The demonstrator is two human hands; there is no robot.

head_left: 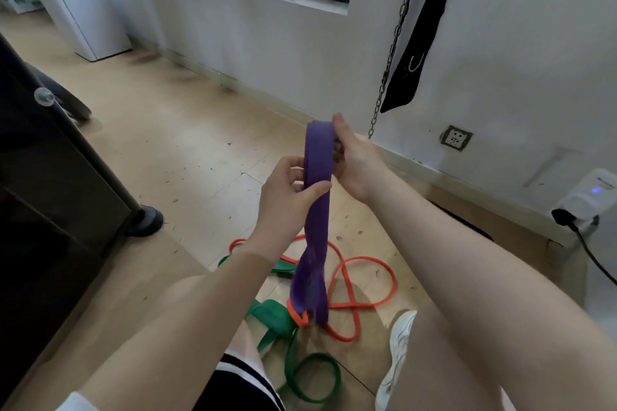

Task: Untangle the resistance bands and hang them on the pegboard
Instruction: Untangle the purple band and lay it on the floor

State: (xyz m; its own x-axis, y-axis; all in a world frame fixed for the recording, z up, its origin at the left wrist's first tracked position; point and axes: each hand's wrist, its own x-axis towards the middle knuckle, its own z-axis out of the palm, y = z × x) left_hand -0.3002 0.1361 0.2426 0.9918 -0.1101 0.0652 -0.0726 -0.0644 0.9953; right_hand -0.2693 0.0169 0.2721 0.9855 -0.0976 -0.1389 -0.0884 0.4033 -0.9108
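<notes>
Both hands up mid-scene on the purple band (317, 177), held vertical above the floor pile. Right hand (355, 163) grips the band's top fold from the right side, fingers curled round it, one fingertip sticking up above the fold; fingers partly hidden behind the band. Left hand (287, 192) pinches the band lower down, thumb pressed flat across its front, other fingers curled behind on the left edge. Purple band hangs down doubled and twisted, its bottom end looped with the orange band (364, 277) near the floor. Orange band is thin, sprawled in loops on the wood floor (167, 150), to the right. Green band (300, 374) is wide, lies nearer and left, coiled, crossing under the orange one. White shoe (399, 354) near right. Black strap (417, 43) and chain (394, 40) hang on the far wall.
</notes>
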